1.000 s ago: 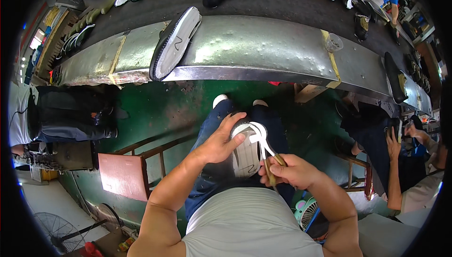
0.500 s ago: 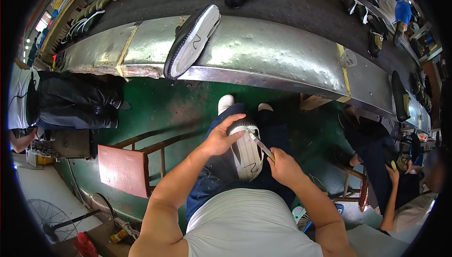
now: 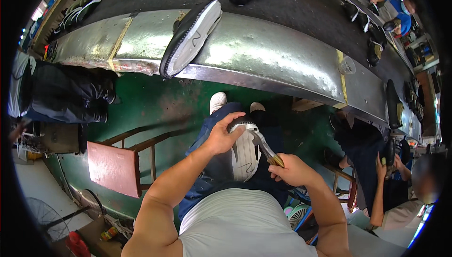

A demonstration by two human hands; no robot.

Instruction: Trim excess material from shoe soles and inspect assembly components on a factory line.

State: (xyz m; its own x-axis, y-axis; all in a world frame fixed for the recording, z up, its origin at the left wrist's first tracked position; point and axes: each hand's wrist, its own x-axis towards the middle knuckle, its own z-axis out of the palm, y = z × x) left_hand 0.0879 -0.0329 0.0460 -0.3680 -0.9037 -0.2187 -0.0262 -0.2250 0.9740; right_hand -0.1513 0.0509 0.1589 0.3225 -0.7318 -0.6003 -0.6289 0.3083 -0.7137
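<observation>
An upturned shoe (image 3: 245, 155) with a pale sole and a black edge lies on my lap. My left hand (image 3: 224, 134) is closed around its far end, the thumb pressed on the sole. In my right hand (image 3: 291, 169) is a pair of pincers (image 3: 266, 150) with yellowish handles. Their metal jaws are at the right edge of the shoe, near its far end; whether they grip the material is too small to tell. Another black shoe (image 3: 192, 38) with a white sole leans on its side across the metal bench edge.
Ahead runs a dark conveyor belt (image 3: 155, 0) carrying several shoes, bordered by a metal ledge (image 3: 263, 35). A clear cup (image 3: 347, 65) stands on the ledge. A wooden chair (image 3: 115, 167) is on my left, a small fan (image 3: 297, 215) by my right side. Co-workers are on both sides.
My right hand has turned and shifted slightly right and down, with the pincers now showing their head broadside. My left hand stays on the shoe. The whole view has shifted a little.
</observation>
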